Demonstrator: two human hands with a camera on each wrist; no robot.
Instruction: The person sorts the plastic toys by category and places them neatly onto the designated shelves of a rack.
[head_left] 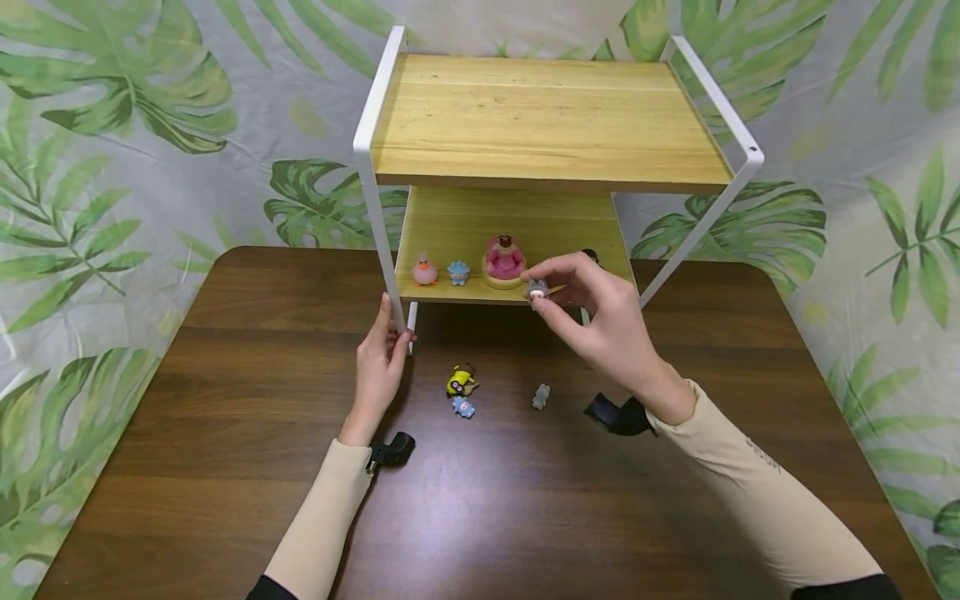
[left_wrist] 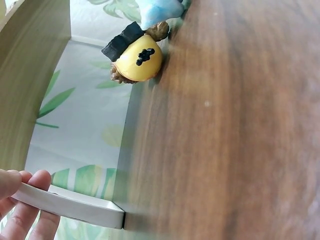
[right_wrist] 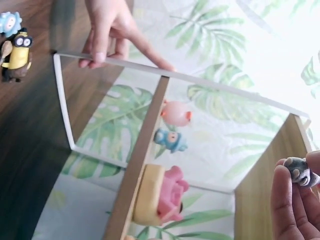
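Table (head_left: 187,417) bears a shelf (head_left: 547,121), its white side frame (head_left: 377,217) gripped by the fingers of the left hand (head_left: 378,360), likely for steadiness. Near the lower board (head_left: 517,208), fingers of the right hand (head_left: 609,321) pinch a gray figurine (head_left: 537,291), perhaps for fine control.

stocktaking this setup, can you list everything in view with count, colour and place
Table: 1, brown, foreground
Backdrop: 1, pale with green leaves, behind table
Shelf unit: 1, white frame, wood-tone boards, on table
Bird figure: 1, pink, lower board, left
Blue shelf figure: 1, blue, beside bird figure
Bear figure: 1, pink, yellow base, lower board, middle
Unclear item: 1, dark, near lower board's right end, mostly hidden
Yellow figure: 1, yellow and brown, on table
Blue table figure: 1, blue, beside yellow figure
Grey table figure: 1, grey, on table
Held figure: 1, grey, right hand
Wrist cameras: 2, black, wrists
Sleeves: 2, beige, forearms
Left hand: 1, bare, fingers gripping left post
Right hand: 1, bare, fingers pinching held figure
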